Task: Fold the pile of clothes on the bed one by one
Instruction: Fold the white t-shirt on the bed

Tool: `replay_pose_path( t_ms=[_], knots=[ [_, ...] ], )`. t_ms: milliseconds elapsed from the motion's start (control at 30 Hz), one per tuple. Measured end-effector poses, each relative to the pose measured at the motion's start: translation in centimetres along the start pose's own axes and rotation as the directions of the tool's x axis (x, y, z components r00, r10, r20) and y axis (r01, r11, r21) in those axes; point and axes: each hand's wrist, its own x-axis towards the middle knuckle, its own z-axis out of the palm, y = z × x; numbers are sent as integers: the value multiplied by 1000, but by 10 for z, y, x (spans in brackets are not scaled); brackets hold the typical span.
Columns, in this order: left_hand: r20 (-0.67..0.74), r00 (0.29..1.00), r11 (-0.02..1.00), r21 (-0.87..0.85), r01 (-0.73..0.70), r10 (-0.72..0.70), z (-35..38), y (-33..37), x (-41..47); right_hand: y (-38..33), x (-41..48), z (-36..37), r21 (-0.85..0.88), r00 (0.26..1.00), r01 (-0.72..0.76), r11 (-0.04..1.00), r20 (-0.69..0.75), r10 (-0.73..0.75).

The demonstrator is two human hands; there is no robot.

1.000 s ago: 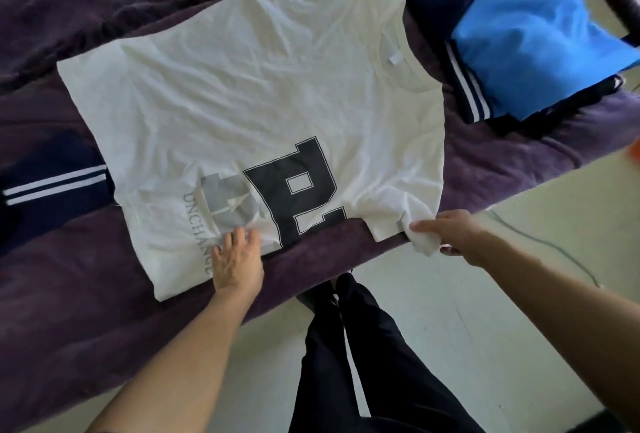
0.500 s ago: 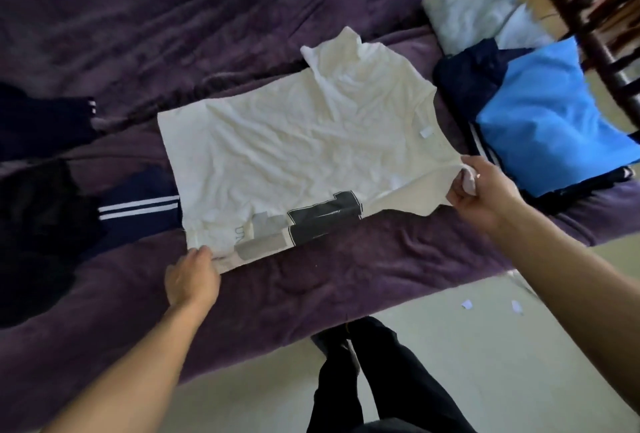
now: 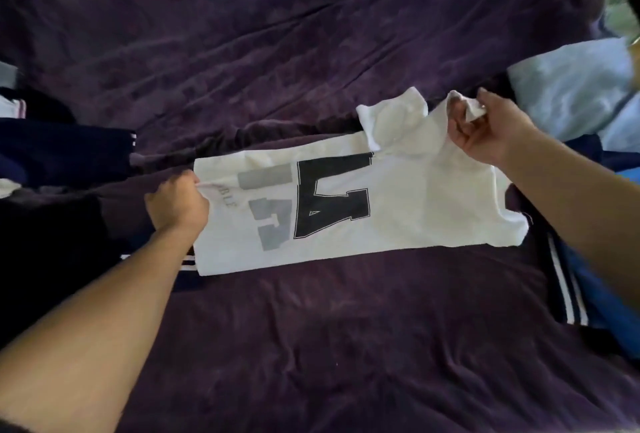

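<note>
One white shirt lies half-folded on the bed, left hand pinching one end, right hand gripping the other (the dark clothes beside it look unfolded, so plenty remains)

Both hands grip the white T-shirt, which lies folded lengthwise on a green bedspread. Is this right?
Not quite: the head view shows the bedspread is dark purple, not green. The left hand and the right hand do both grip the white T-shirt, folded lengthwise.
</note>
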Motion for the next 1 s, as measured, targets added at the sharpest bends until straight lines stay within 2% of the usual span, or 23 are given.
replay_pose_path(
  t_ms=[200,267,333,367,400,433,467,500,533,633,700,733,767,800,833,867,933,967,1000],
  knots=[
    [58,994,995,43,90,-92,26,19,62,-11,85,41,-118,1000,9,993,9,-8],
    [78,995,993,102,58,-66,38,31,67,-5,104,47,-247,999,6,969,-46,-18],
    [95,995,995,99,-17,8,50,47,64,4,119,44,-453,982,52,890,-140,-129],
    [110,992,994,77,-74,65,57,56,60,8,126,39,-613,957,79,786,-175,-233],
    [127,983,989,54,-140,132,64,66,55,10,132,32,-791,912,93,605,-176,-369],
    [143,970,978,34,-205,198,72,77,49,10,140,24,-929,853,76,364,-129,-506],
    [165,953,965,20,-261,254,80,87,41,10,146,19,-989,809,31,146,-61,-585],
    [193,935,952,10,-305,298,88,97,33,11,150,16,-999,803,-6,36,-26,-596],
    [227,917,941,-1,-337,329,97,106,24,10,157,15,-999,824,-29,23,-37,-566],
    [323,885,936,-6,-352,335,124,124,0,8,171,24,-988,868,-88,127,-139,-476],
    [362,880,943,5,-332,308,134,127,-5,6,180,32,-980,892,-116,162,-174,-418],
    [372,876,943,6,-332,306,135,127,-5,5,183,36,-981,924,-112,161,-162,-346],
    [379,871,941,2,-339,313,135,126,-3,5,184,41,-974,949,-92,205,-148,-277],
    [387,863,937,-6,-350,325,134,124,-1,5,184,45,-962,958,-75,264,-143,-248],
    [397,853,932,-17,-362,338,131,122,1,4,183,49,-960,956,-80,267,-149,-251],
    [407,844,929,-32,-370,350,128,119,4,1,177,50,-969,960,-43,245,-108,-258],
    [421,832,928,-69,-367,360,120,113,8,-7,157,50,-930,946,89,358,-34,-323],
    [426,831,931,-89,-354,357,116,112,10,-10,144,44,-915,922,201,350,55,-384],
    [428,833,935,-105,-338,350,112,111,11,-11,128,37,-911,880,312,269,170,-443]
  ],
)
